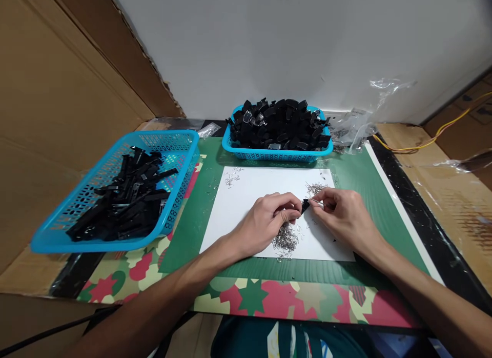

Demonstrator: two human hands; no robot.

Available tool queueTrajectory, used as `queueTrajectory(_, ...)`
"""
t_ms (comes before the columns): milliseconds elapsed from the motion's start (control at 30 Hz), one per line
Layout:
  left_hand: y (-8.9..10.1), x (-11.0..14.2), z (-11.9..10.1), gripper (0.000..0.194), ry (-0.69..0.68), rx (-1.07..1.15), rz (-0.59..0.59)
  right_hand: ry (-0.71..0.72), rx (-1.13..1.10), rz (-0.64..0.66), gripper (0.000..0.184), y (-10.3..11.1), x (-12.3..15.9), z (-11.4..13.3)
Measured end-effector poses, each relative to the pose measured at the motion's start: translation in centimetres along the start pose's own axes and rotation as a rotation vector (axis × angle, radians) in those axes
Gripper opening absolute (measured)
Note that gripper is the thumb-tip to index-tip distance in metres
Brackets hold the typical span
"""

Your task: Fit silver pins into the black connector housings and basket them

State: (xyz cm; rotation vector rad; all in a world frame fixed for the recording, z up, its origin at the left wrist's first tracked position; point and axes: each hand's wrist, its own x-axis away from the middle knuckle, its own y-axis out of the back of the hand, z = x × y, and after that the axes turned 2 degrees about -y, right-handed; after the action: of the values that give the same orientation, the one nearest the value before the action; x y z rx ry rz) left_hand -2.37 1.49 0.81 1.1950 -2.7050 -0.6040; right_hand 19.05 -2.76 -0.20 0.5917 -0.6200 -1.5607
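Head — left fingers (291,214) partly hide black part (305,205).

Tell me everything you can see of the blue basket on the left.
The blue basket looks like plastic: rectangular, with a smooth rim and walls pierced by many small holes. It stands upright, left of the green mat. A loose heap of black parts lies inside, with pierced floor showing at the far right. Neither the left hand nor the right hand touches it.
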Motion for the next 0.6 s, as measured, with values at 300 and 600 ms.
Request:
queueTrajectory(300, 0.0, 0.1, 0.3, 0.014, 0.075, 0.135, -0.016, 0.022, 0.032, 0.054, 0.022, 0.9, -0.1, 0.1)
queueTrajectory(600, 0.2, 0.2, 0.0, 0.015, 0.053, 0.076, -0.028, 0.223, -0.083, -0.057, 0.027, 3.0, -0.5, 0.4)
